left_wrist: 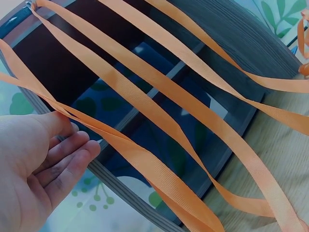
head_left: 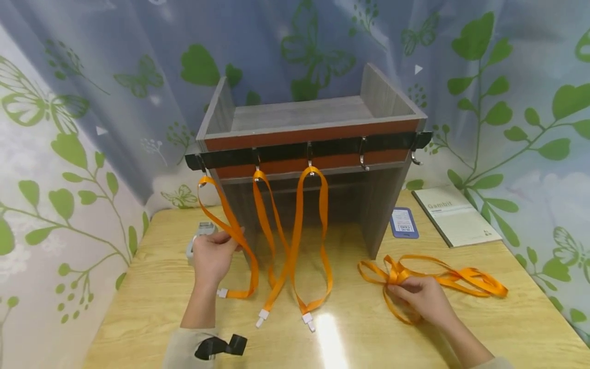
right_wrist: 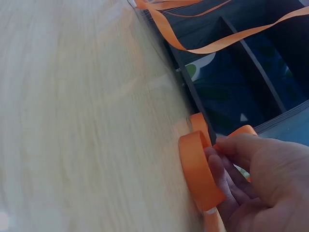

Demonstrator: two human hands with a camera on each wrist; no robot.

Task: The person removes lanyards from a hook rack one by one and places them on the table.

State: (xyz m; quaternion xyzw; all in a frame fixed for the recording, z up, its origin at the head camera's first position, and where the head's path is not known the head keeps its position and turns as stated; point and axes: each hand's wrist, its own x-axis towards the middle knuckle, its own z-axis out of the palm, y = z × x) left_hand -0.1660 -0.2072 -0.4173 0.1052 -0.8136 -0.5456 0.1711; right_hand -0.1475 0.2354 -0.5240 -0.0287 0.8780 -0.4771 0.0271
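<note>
Orange lanyards with white clips hang from hooks on the black rail. My left hand (head_left: 213,259) is at the leftmost lanyard (head_left: 253,269), its thumb and fingertips pinching the strap below the hook; a finger passes behind it. In the left wrist view the two strands of this strap (left_wrist: 130,145) come together at the fingertips. On the right of the table, my right hand (head_left: 426,300) pinches a gathered bundle of orange lanyards (head_left: 475,279), whose loops spread over the wood. An orange loop (right_wrist: 198,169) stands up beside the fingers in the right wrist view.
The grey wooden shelf unit (head_left: 387,210) carries the black hook rail (head_left: 286,154); its two right hooks (head_left: 363,156) are bare. A blue card holder (head_left: 404,223) and a notebook (head_left: 458,215) lie at right. A grey-white object (head_left: 206,229) sits behind my left hand.
</note>
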